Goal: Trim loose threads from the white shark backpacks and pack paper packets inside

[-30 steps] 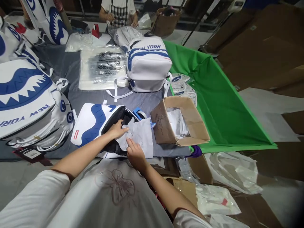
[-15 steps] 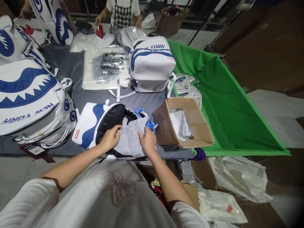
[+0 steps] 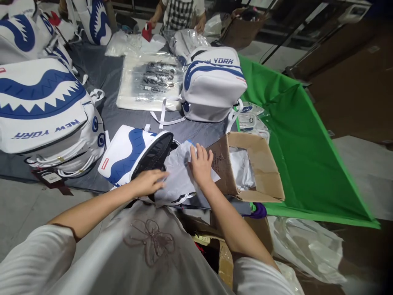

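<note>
A white and blue backpack (image 3: 123,151) lies in front of me with its dark lining (image 3: 155,153) showing at the unzipped mouth. White tissue paper (image 3: 176,174) spreads across the opening, and only a sliver of something blue shows near its far edge. My left hand (image 3: 149,182) is at the paper's left side, fingers stretched out and slightly apart. On the right side, my right hand (image 3: 201,166) rests on the paper with its fingers spread. What lies under the paper is hidden.
A cardboard box (image 3: 267,168) holding white sheets stands to the right. Finished-looking backpacks (image 3: 39,102) (image 3: 213,88) stand left and behind, near plastic bags (image 3: 132,88). A green cloth bin (image 3: 303,164) borders the table. A co-worker (image 3: 181,16) in a checked apron stands opposite.
The paper now covers most of the blue item at the opening. My right hand has spread its fingers over the paper, and my left hand's fingers have straightened. The view has shifted.
</note>
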Tool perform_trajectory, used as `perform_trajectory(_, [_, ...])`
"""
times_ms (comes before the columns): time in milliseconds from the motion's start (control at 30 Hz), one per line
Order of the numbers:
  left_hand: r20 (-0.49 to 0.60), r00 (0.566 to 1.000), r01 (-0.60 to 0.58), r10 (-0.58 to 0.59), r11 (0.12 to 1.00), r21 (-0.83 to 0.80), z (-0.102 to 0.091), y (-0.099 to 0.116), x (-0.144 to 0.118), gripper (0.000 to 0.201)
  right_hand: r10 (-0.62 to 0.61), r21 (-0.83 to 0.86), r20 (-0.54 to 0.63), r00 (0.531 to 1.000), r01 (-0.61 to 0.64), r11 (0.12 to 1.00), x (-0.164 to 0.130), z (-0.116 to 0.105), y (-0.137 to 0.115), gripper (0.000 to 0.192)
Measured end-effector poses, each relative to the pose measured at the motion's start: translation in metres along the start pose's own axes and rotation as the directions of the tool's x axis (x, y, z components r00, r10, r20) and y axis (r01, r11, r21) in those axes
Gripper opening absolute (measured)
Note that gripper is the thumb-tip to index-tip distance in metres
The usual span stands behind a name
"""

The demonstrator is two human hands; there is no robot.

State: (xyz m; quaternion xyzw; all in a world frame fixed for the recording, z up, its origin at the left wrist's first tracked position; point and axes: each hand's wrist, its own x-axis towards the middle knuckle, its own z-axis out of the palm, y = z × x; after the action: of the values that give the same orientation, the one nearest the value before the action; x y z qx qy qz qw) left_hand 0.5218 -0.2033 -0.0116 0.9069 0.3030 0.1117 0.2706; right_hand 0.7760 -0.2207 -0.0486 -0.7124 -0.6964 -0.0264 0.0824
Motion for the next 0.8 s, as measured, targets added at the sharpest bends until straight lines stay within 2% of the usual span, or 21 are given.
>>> perform_trajectory(33, [-0.187,0.982,0.004,-0.002,1.0,0.011,-0.003,-0.004,-0.001,0.029,-0.015,-0.001,-0.014,1.0,0.015,1.0,-0.005,0.003,-0.016,0.053])
perform_trajectory(67, [-0.332,0.943,-0.005,0.022,0.999,0.054,-0.005,-0.008,-0.003,0.031,-0.015,0.014,0.004,1.0,0.015,1.0,-0.01,0.008,-0.033,0.052])
perform_trajectory(133, [-0.484,0.87,0.0,0.093,0.982,0.19,-0.007,-0.017,-0.005,0.031,-0.019,0.057,0.132,0.991,0.012,0.998,-0.018,0.024,-0.069,0.056])
perform_trajectory(200, [-0.503,0.856,0.044,0.119,0.952,0.301,-0.007,-0.028,-0.007,0.031,0.026,0.039,0.288,0.957,-0.038,0.999,-0.023,0.044,-0.091,0.062])
perform_trajectory(267, [-0.493,0.867,0.114,0.073,0.934,0.338,-0.007,-0.043,-0.01,0.032,0.032,-0.02,0.428,0.903,-0.026,0.999,-0.027,0.064,-0.093,0.069])
perform_trajectory(367, [-0.48,0.877,0.187,-0.023,0.936,0.297,-0.005,-0.067,-0.018,0.033,-0.191,-0.002,0.591,0.784,0.238,0.971,-0.037,0.084,-0.069,0.081])
perform_trajectory(433, [-0.465,0.884,0.191,-0.05,0.946,0.261,-0.003,-0.079,-0.022,0.036,-0.327,0.047,0.628,0.706,0.385,0.922,-0.045,0.087,-0.052,0.093])
perform_trajectory(467, [-0.458,0.888,0.185,-0.054,0.951,0.247,-0.002,-0.083,-0.024,0.037,-0.354,0.059,0.633,0.688,0.413,0.909,-0.047,0.086,-0.047,0.098])
perform_trajectory(533, [-0.445,0.894,0.173,-0.057,0.959,0.225,0.0,-0.085,-0.025,0.038,-0.333,0.053,0.627,0.704,0.388,0.92,-0.044,0.081,-0.044,0.102])
perform_trajectory(633, [-0.424,0.902,0.177,-0.077,0.963,0.203,0.0,-0.084,-0.023,0.037,-0.219,-0.003,0.543,0.811,0.263,0.965,-0.026,0.074,-0.048,0.074])
perform_trajectory(700, [-0.412,0.906,0.185,-0.092,0.964,0.19,0.0,-0.084,-0.023,0.038,-0.181,-0.041,0.456,0.871,0.224,0.974,-0.011,0.074,-0.05,0.061])
perform_trajectory(733, [-0.407,0.908,0.187,-0.099,0.965,0.184,0.001,-0.085,-0.023,0.038,-0.173,-0.058,0.434,0.884,0.22,0.974,-0.006,0.076,-0.051,0.061])
perform_trajectory(800, [-0.402,0.909,0.189,-0.107,0.967,0.17,0.002,-0.087,-0.024,0.039,-0.157,-0.082,0.471,0.868,0.22,0.972,0.0,0.084,-0.05,0.068])
